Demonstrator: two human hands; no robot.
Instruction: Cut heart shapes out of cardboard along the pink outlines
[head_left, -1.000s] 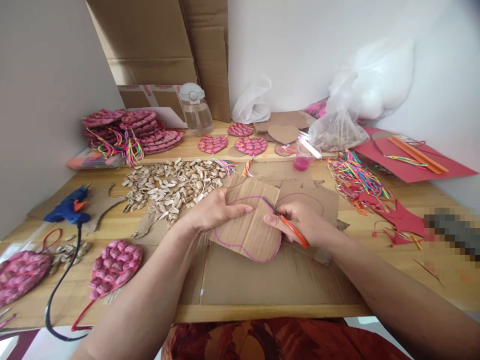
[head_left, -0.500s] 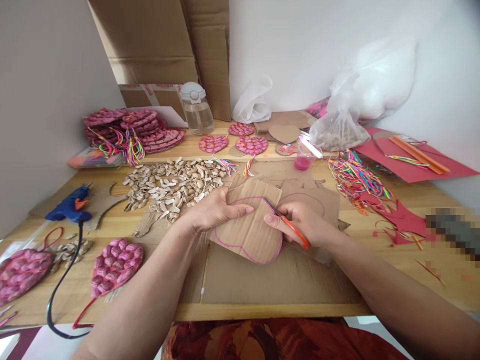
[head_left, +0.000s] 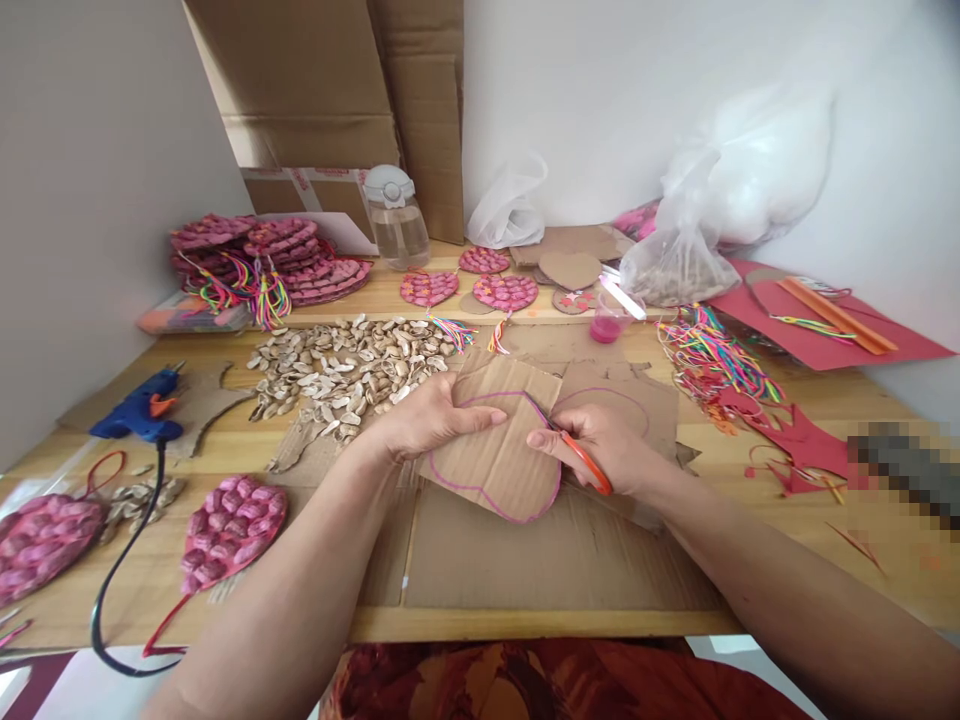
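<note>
A cardboard piece [head_left: 499, 455] with a purple heart outline is held above the table's middle. My left hand [head_left: 431, 415] grips its left side, thumb flat on top and the other fingers hidden beneath. In my right hand [head_left: 596, 445] are orange-handled scissors [head_left: 586, 463], closed in by the fingers. Their blades meet the cardboard at its right edge, along the purple line near the heart's tip. Under my right hand lies another cardboard sheet [head_left: 652, 400] with a purple curve drawn on it.
Peanut shells [head_left: 352, 370] spread at centre left. A blue glue gun [head_left: 142, 410] and pink shell-covered hearts [head_left: 232, 530] lie left. Behind stand a bottle [head_left: 397, 220] and a cup of pink paint [head_left: 606, 322]. Coloured strings [head_left: 720, 350] and red paper scraps [head_left: 810, 440] are at right.
The scissors' handles have shifted slightly left with my right hand. The cardboard's lower right part has moved a little left and up. My left hand keeps its hold.
</note>
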